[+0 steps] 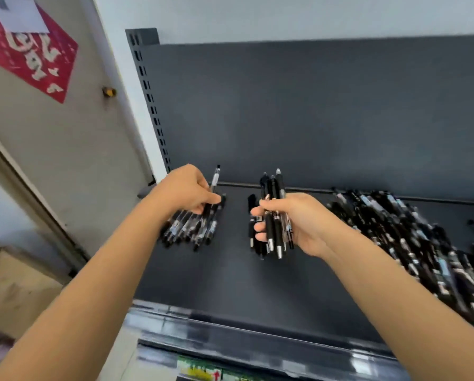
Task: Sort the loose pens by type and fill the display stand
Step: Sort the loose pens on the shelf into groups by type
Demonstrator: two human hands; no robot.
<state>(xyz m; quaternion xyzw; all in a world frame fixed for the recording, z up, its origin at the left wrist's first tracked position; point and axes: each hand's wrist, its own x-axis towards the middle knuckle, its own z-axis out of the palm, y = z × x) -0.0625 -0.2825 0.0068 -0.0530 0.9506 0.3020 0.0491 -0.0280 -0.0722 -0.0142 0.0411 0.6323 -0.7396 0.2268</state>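
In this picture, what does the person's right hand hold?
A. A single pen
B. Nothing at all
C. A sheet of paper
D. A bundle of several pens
D: the right hand grips a bundle of black pens, while the left hand pinches only one pen.

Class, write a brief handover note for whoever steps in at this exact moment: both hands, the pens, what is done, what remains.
Left hand pinches one clear-barrelled black pen over the left row of matching pens on the dark grey metal shelf.
Right hand grips a bundle of black pens above a second small group of black pens.
Done: two sorted groups started.
Left: place the held pens, then sort the big loose heap of dark pens on the right.
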